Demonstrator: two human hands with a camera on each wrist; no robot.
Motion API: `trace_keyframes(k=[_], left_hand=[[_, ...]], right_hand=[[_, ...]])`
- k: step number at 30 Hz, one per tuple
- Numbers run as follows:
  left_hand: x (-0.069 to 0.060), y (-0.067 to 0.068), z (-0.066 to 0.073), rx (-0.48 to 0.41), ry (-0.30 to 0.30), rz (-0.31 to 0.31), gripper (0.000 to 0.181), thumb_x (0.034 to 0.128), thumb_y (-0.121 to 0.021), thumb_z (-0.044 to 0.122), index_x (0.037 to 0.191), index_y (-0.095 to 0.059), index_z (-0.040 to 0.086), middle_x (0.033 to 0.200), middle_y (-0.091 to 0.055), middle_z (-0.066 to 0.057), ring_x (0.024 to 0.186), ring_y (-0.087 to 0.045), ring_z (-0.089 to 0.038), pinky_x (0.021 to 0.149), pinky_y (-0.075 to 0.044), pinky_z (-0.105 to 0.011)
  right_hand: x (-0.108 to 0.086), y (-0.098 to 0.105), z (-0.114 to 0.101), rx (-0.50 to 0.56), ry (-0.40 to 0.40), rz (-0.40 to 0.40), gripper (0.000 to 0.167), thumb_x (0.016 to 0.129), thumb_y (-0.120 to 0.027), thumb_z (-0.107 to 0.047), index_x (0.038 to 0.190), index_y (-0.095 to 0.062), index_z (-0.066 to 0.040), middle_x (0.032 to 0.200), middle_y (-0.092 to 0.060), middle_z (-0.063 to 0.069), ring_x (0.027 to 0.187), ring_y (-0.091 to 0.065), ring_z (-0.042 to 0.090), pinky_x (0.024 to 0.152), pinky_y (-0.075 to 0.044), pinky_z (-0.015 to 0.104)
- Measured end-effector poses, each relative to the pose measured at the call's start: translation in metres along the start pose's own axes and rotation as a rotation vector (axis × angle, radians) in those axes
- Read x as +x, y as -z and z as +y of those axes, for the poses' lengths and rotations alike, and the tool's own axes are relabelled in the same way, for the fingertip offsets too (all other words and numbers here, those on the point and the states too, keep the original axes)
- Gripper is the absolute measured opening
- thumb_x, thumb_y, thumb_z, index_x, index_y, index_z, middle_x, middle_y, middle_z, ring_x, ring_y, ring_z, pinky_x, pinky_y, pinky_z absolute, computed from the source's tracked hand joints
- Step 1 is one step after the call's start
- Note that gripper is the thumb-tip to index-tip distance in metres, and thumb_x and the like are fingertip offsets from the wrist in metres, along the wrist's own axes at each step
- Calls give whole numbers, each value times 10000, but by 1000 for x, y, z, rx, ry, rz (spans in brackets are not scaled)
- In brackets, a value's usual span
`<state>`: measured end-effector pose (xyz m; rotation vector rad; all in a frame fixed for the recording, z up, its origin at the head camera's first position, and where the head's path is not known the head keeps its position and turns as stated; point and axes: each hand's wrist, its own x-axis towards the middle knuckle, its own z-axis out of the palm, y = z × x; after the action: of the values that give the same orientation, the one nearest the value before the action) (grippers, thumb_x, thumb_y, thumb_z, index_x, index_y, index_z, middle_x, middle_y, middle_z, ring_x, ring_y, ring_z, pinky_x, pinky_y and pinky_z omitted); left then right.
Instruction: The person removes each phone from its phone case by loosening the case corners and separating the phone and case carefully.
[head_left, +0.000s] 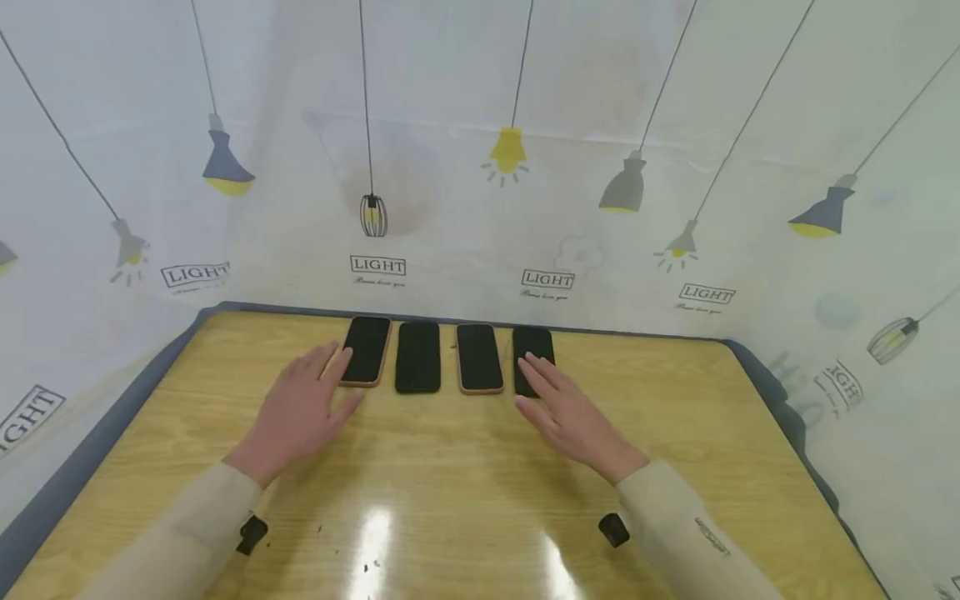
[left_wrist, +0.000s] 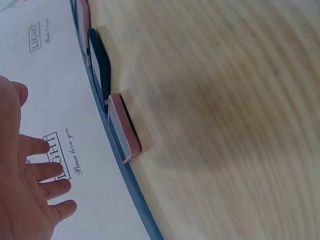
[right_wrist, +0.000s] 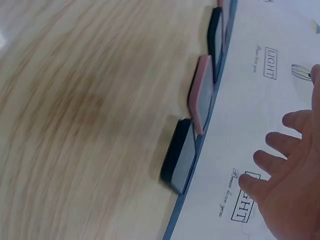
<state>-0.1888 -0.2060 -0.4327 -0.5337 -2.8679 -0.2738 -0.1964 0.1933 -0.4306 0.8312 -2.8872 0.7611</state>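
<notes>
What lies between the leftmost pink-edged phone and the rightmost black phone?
Left to right in the head view: a black rectangular phone, then a pink-edged rectangular phone.

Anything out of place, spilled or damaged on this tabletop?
Only the small dark specks on the table, between the sleeves, look odd: they interrupt the plain wood grain, though too small to identify. The four phones lie in a row, no damage visible.

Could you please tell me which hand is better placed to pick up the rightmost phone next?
Likely the right hand: in the head view it overlaps the rightmost phone, while the left hand is nearest the leftmost phone.
</notes>
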Motion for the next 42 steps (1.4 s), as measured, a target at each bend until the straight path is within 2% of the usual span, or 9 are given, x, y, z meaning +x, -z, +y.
trace_keyframes(k=[3, 10, 15, 20, 27, 34, 38, 42], left_hand=[[6, 3, -4, -66, 36, 1, 667, 1086, -492, 379, 1527, -372, -107, 1530, -405, -353, 1399, -404, -522, 1162, -337, -637], [17, 6, -10, -153, 174, -73, 652, 1111, -424, 369, 1514, -348, -139, 1497, -403, -386, 1378, -391, -557, 1143, -334, -665], [24, 3, -14, -245, 260, -122, 647, 1106, -423, 338, 1520, -320, -149, 1513, -363, -400, 1399, -354, -559, 1147, -329, -666], [32, -2, -17, -334, 339, -176, 649, 1094, -430, 314, 1511, -312, -170, 1533, -316, -416, 1409, -326, -572, 1142, -331, -673], [40, -6, -17, -329, 345, -219, 639, 1085, -453, 287, 1486, -330, -195, 1516, -345, -425, 1402, -352, -565, 1149, -337, -659], [54, -7, -13, -245, 327, -270, 633, 1079, -455, 274, 1486, -329, -194, 1496, -383, -410, 1384, -408, -536, 1134, -380, -634], [60, -3, -10, -214, 292, -278, 601, 1071, -466, 257, 1450, -370, -200, 1436, -441, -410, 1321, -476, -531, 1080, -439, -627], [62, 3, -8, -198, 274, -268, 594, 1062, -474, 252, 1428, -390, -208, 1407, -463, -415, 1292, -499, -534, 1067, -448, -626]], right_hand=[[7, 0, -10, 87, -32, -18, 647, 1098, -476, -431, 1631, -300, -109, 1688, -277, 120, 1539, -286, 357, 1214, -296, 586], [21, 0, -31, 209, -50, -53, 612, 1107, -459, -418, 1627, -321, -127, 1646, -358, 147, 1502, -364, 356, 1199, -325, 583], [29, -6, -36, 278, -52, -24, 574, 1114, -454, -385, 1605, -367, -100, 1595, -444, 147, 1442, -454, 363, 1164, -384, 574], [34, -15, -40, 372, -88, -10, 542, 1117, -457, -350, 1577, -413, -68, 1552, -501, 149, 1398, -511, 343, 1115, -447, 554], [41, -27, -44, 401, -108, -9, 525, 1117, -461, -333, 1567, -431, -65, 1561, -496, 133, 1407, -501, 337, 1114, -449, 550], [46, -33, -50, 424, -100, -6, 530, 1114, -471, -338, 1567, -431, -65, 1526, -534, 146, 1364, -546, 347, 1102, -464, 549], [50, -35, -52, 429, -98, -8, 530, 1112, -474, -345, 1567, -435, -75, 1528, -532, 142, 1361, -551, 337, 1108, -462, 538], [53, -36, -55, 438, -93, -9, 527, 1111, -478, -342, 1564, -440, -75, 1517, -544, 140, 1380, -537, 318, 1126, -448, 525]])
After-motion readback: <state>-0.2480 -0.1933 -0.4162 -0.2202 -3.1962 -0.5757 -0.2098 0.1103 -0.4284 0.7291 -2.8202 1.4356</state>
